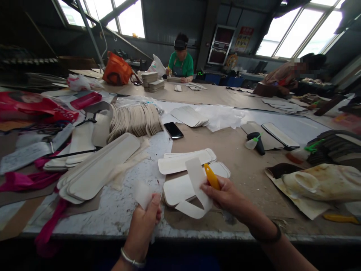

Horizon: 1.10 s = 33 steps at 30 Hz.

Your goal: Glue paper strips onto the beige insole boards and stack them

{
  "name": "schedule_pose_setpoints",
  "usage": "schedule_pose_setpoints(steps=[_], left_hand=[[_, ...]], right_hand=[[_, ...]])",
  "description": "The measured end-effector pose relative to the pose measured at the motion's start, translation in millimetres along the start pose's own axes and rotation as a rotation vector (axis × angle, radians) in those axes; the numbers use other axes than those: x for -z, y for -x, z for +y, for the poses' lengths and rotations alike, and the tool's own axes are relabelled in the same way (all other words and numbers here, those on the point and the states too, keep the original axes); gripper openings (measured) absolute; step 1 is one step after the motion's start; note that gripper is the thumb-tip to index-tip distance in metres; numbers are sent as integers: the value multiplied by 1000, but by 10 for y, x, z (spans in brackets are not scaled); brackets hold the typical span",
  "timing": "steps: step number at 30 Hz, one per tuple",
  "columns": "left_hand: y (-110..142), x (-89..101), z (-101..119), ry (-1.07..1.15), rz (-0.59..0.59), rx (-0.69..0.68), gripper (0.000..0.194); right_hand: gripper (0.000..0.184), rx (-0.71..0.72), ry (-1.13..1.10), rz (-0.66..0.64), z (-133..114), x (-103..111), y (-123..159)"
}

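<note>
Two foreground hands, two co-workers, one phone and one orange bag show.

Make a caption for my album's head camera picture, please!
Left hand pinches a pale sheet; right hand holds a yellow handle and a bent white strip.

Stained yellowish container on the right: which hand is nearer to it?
Right. The right hand, gripping the yellow handle, is left of the container; the left hand, holding a pale piece, is farther left.
</note>
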<state>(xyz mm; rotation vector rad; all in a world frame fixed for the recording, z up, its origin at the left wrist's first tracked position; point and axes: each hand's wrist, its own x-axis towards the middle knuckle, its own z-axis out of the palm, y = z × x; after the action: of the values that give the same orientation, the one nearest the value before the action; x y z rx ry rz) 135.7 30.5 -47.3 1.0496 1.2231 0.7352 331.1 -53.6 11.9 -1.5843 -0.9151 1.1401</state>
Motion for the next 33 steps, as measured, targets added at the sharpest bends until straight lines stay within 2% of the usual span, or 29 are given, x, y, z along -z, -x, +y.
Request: schedule_pose_setpoints(steps=[7, 14, 22, 30, 33], left_hand=[[-188, -84, -4, -81, -55, 27, 39], [-332, 13, 111, -60, -164, 78, 39], [-389, 40, 142, 0, -230, 129, 40], [-389, 46, 179, -13, -280, 151, 31], [-391, 17, 187, -33, -262, 137, 27]], right_hand=[[41, -67, 193, -261, 66, 50, -82], [27, -62, 534, -420, -30, -11, -452], [23, -155, 751, -468, -204, -95, -820], [19, -113, 899, -424, -155, -120, -938], [19, -54, 926, -426, -83, -105, -969]])
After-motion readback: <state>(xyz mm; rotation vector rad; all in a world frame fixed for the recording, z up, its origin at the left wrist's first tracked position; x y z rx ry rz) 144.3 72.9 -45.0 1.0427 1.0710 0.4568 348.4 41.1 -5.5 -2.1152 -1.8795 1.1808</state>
